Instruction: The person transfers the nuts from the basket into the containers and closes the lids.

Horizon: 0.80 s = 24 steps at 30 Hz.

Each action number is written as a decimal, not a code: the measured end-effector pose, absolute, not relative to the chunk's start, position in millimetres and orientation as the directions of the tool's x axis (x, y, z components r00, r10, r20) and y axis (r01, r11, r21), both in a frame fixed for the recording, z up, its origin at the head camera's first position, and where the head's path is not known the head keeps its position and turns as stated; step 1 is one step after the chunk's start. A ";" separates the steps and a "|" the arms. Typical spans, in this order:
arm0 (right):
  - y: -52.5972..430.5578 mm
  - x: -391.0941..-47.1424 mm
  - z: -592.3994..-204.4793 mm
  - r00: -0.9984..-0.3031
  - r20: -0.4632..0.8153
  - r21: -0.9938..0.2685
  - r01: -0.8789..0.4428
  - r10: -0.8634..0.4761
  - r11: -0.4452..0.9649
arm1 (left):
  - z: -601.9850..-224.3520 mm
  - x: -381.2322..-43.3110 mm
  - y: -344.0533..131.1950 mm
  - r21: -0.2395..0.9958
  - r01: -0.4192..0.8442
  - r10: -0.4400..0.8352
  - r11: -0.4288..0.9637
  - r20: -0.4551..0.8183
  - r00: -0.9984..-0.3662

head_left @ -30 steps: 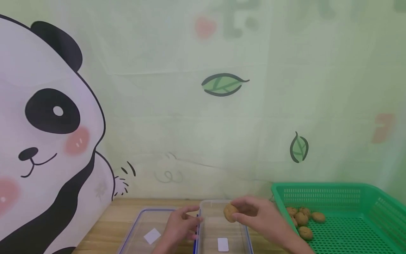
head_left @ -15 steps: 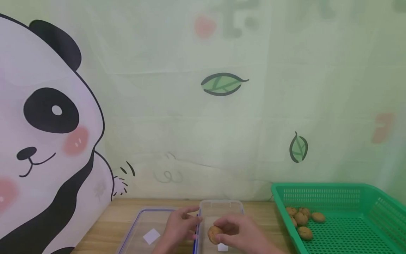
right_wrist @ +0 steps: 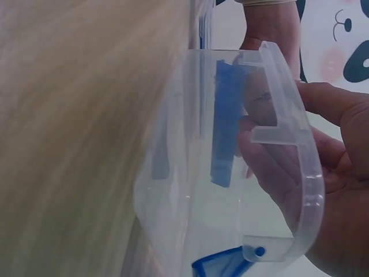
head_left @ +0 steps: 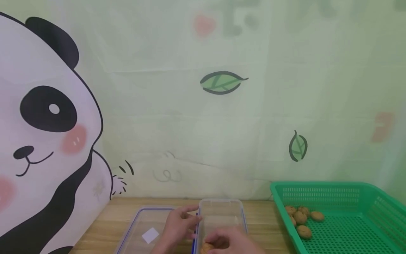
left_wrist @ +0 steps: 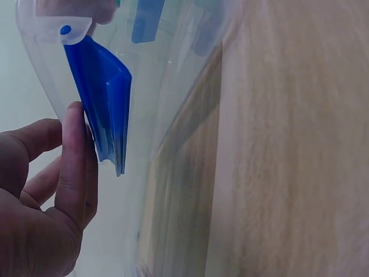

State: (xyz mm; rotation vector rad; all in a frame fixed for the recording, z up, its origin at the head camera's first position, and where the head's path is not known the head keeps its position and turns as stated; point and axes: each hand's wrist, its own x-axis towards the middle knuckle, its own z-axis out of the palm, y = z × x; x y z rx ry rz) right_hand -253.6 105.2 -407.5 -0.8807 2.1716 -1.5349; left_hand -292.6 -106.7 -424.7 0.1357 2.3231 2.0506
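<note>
In the head view, my right hand pinches a brown walnut low at the near end of a clear plastic box. Through the box wall in the right wrist view, the walnut shows dimly between the fingers. My left hand stands at the box's left side, its fingertips right at the rim. Seen from the left wrist, its extended fingers lie against the outer wall beside a hanging blue latch.
A green basket at the right contains several walnuts grouped at its left side. Left of the box lies a clear plastic piece with a blue-lined edge, bearing a white label. A panda-printed cloth hangs behind the wooden table.
My right hand has carried the walnut from above the box's right side leftward and down toward its near end. The left hand has stayed at the box's left side.
</note>
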 end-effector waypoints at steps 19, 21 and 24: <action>105.4 -255.6 -411.0 -0.675 0.027 -0.919 -0.307 -0.738 0.247 | -424.3 -292.7 -108.5 0.991 0.036 0.100 0.128 0.023 -0.995; 105.9 -255.6 -410.6 -0.670 0.010 -0.918 -0.300 -0.742 0.258 | -424.5 -292.6 -108.6 0.991 0.039 0.104 0.127 0.026 -0.994; 106.2 -255.3 -410.7 -0.675 -0.017 -0.913 -0.290 -0.737 0.287 | -423.9 -292.3 -108.2 0.990 0.048 0.107 0.131 0.034 -0.994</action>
